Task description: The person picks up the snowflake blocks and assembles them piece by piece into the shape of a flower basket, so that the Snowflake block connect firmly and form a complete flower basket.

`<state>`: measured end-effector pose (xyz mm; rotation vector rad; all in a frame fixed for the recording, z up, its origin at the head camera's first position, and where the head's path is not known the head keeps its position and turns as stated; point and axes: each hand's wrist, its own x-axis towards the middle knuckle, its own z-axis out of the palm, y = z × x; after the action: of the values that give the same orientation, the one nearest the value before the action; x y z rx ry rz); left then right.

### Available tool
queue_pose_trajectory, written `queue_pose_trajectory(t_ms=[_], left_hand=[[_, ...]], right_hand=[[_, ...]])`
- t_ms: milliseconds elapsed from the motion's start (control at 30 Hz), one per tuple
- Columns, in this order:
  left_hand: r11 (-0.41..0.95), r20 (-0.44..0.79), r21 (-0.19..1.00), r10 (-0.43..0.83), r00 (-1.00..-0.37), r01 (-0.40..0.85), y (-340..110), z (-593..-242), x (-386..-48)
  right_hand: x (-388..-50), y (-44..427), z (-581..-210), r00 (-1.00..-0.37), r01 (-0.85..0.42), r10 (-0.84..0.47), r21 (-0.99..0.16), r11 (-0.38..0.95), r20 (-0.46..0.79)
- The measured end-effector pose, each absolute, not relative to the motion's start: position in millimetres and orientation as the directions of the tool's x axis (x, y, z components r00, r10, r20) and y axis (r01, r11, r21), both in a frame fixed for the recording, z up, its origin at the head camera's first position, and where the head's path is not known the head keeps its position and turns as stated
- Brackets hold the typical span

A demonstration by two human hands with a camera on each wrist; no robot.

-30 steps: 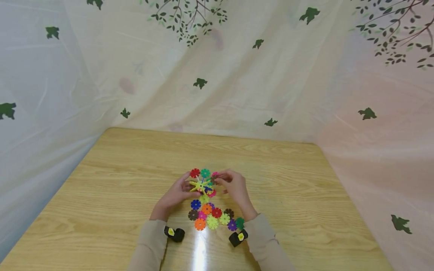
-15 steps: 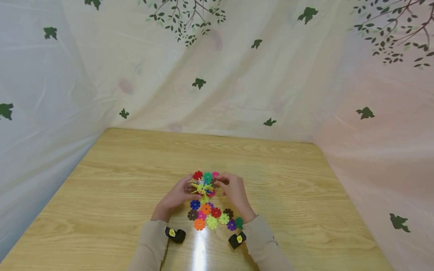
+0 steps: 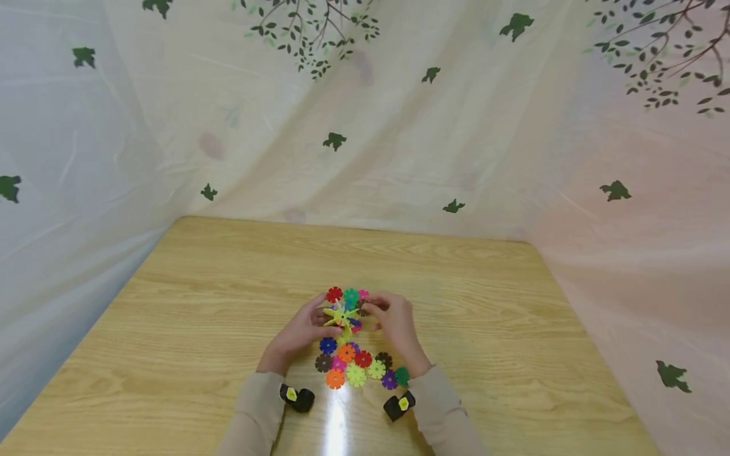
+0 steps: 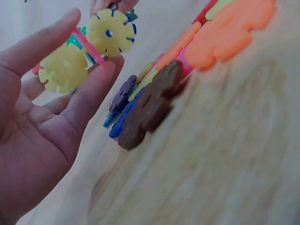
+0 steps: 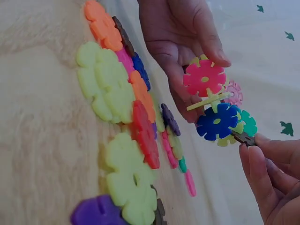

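My left hand grips a cluster of joined snowflake discs, the yellow disc facing the head camera. In the left wrist view its thumb and a finger pinch a pink disc seen edge-on. The right hand pinches a brown disc between thumb and fingertips. That brown disc meets the edge of the cluster's blue disc; how deep it sits in a slot cannot be told. A pink disc stands out from the cluster on the left hand's side.
Several loose discs lie between the forearms, among them an orange disc, a red disc and a dark green disc. Beyond the cluster lies another red disc. The wooden table meets a printed curtain behind.
The cluster has moved slightly right and nearer the body with the left hand. The right hand has shifted a little nearer too, its brown disc still pinched. The loose discs stay put.
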<state>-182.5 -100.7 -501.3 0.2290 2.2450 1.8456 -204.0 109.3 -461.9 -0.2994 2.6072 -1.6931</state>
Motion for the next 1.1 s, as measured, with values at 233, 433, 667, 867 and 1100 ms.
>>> queue_pose_trajectory(t_ms=[233, 433, 667, 867, 1100], left_hand=[[0.096, -0.027, 0.995, 0.403, -0.915, 0.013, -100.0, -500.7, -184.1], [0.008, 0.035, 0.999, 0.518, -0.855, 0.046, -99.5, -500.3, -184.5], [-0.018, 0.041, 0.999, 0.564, -0.825, 0.038, -100.0, -500.0, -183.1], [0.005, 0.003, 1.0, 0.49, -0.872, 0.006, -107.6, -500.8, -180.9], [0.056, -0.052, 0.998, 0.32, -0.946, -0.036, -127.0, -499.4, -175.2]], right_hand=[[-208.3, 115.5, -457.2, -0.982, -0.144, -0.17, -0.916, 0.375, 0.084], [-210.2, 118.5, -454.0, -0.979, -0.161, -0.179, -0.909, 0.384, 0.098], [-209.9, 117.1, -452.3, -0.977, -0.165, -0.194, -0.896, 0.411, 0.091], [-209.8, 118.1, -452.5, -0.977, -0.15, -0.198, -0.906, 0.395, 0.075], [-204.3, 129.5, -460.0, -0.929, -0.128, -0.361, -0.84, 0.527, -0.084]])
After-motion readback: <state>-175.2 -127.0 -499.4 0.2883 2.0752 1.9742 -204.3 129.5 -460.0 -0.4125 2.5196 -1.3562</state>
